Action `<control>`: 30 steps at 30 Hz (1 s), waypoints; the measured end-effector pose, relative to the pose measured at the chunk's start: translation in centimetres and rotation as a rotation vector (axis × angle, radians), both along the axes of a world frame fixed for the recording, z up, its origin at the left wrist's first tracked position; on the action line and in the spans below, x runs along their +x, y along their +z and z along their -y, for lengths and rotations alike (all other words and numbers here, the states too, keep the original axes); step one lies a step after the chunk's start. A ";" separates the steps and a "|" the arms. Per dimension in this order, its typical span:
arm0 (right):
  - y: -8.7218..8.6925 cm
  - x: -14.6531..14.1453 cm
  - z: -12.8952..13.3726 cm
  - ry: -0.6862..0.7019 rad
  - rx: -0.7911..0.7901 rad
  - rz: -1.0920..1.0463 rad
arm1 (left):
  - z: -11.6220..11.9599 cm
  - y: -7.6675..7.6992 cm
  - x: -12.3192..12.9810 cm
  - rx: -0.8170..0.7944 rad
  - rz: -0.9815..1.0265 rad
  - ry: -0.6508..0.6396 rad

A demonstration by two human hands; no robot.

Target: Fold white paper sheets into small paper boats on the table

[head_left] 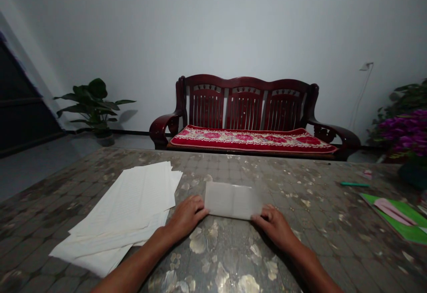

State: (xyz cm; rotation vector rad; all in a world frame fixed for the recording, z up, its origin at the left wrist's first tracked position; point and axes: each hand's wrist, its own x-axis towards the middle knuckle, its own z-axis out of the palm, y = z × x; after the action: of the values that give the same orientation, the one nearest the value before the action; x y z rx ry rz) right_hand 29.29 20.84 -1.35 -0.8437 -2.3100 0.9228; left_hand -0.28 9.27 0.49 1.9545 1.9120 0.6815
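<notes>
A folded sheet of white paper (228, 200) lies across the middle of the table, with a faint crease down its centre and its right end blurred. At its left end my left hand (189, 213) pinches the lower corner between thumb and fingers. My right hand (273, 226) grips the lower right corner the same way, fingers curled. To the left of my left hand sits a loose stack of printed paper sheets (133, 199), fanned unevenly.
The table (300, 257) has a patterned cover. On its right are a green pen (354, 184) and a green sheet (405, 235) with a pink paper piece (394, 211). Purple flowers (405, 132) stand at the far right. Beyond the table is a wooden bench (245, 110); a potted plant (96, 101) is left.
</notes>
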 end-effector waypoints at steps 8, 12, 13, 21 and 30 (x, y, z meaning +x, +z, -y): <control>1.6 -2.6 0.4 -0.404 0.014 0.447 | -1.4 -0.2 1.5 -0.134 -0.082 0.246; 2.4 -2.9 1.1 -0.429 0.066 0.579 | -1.5 0.0 2.2 -0.168 -0.149 0.308; 2.5 -3.0 1.1 -0.427 0.073 0.602 | -1.4 0.0 2.4 -0.169 -0.168 0.315; 2.3 -3.8 0.9 -0.422 0.136 0.753 | -0.8 -0.6 2.8 -0.148 -0.231 0.315; 2.2 -3.9 0.8 -0.436 0.165 0.753 | -0.6 -0.4 3.0 -0.148 -0.254 0.313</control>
State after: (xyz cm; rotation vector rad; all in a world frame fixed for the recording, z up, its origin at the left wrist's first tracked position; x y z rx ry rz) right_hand 25.42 20.01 0.87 -1.7516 -2.5575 0.2251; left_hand 2.74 9.88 0.09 1.7372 2.3789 0.3658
